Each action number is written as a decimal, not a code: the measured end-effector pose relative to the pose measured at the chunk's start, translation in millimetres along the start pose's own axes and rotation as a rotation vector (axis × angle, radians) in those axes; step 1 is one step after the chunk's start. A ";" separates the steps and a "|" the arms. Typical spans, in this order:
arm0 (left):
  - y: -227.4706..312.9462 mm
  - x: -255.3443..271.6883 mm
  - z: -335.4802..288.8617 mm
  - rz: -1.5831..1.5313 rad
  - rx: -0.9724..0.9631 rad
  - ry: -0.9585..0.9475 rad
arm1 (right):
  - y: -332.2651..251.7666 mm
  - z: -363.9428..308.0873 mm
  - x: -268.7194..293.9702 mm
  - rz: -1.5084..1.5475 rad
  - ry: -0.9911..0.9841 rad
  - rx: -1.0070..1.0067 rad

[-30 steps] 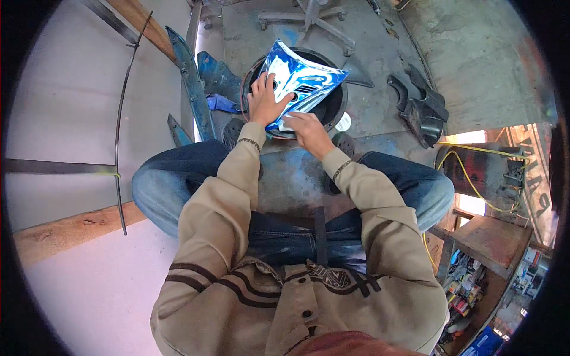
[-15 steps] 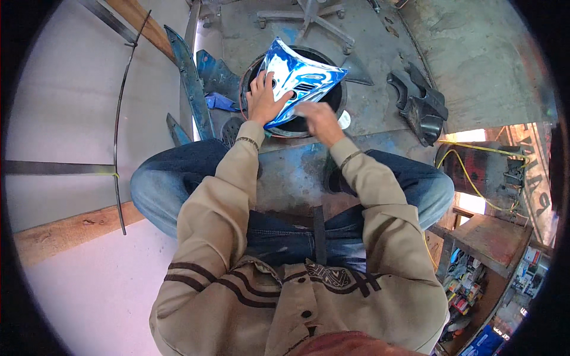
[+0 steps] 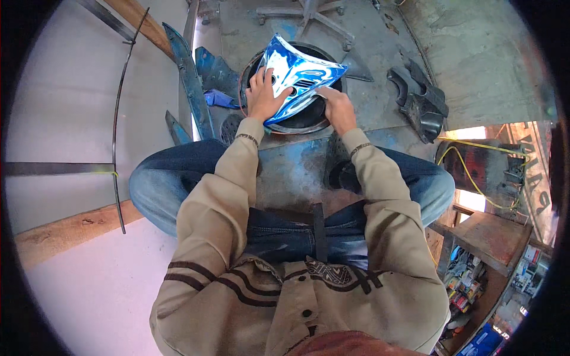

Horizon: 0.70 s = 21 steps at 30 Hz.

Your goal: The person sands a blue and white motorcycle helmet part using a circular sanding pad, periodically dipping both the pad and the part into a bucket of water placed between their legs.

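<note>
Beige jacket sleeves with dark stripes fill the near part of the view, above blue jeans on crossed legs, and the person's face stays out of sight below the lower edge. Beyond the knees lies a worn, blue-stained metal floor plate (image 3: 297,166). The left hand (image 3: 264,95) lies spread on a blue-and-white plastic fairing panel (image 3: 300,74), fingers pressing its upper surface and curling over its left edge, gripping it. The right hand (image 3: 337,110) is closed around the panel's lower right edge; its fingertips are hidden beneath the panel, so how they pinch cannot be made out. The panel rests tilted over a round black rimmed tub (image 3: 309,118), most of which it covers. Left of the tub, dark blue panel pieces (image 3: 196,83) lean against a pale wall. To the right, black moulded parts (image 3: 421,101) lie on the floor. Farthest off, the base of a wheeled chair (image 3: 306,12) is cut by the upper rim.
</note>
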State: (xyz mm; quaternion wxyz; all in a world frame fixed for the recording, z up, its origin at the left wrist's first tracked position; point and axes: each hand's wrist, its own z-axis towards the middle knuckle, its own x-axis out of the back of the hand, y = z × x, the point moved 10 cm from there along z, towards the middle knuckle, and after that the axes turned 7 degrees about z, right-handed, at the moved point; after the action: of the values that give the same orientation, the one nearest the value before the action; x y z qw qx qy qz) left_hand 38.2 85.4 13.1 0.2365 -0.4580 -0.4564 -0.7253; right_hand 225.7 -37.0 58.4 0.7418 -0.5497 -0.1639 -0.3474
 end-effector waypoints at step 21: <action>1.9 -2.8 2.8 -0.025 -0.001 0.004 | -53.6 -36.3 -71.0 -0.027 -0.218 0.267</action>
State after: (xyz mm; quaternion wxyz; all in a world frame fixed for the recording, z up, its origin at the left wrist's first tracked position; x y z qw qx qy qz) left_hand 42.2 86.7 12.0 0.2283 -0.4509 -0.4611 -0.7294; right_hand 133.3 -55.1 39.2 0.7812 -0.4785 -0.2957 -0.2708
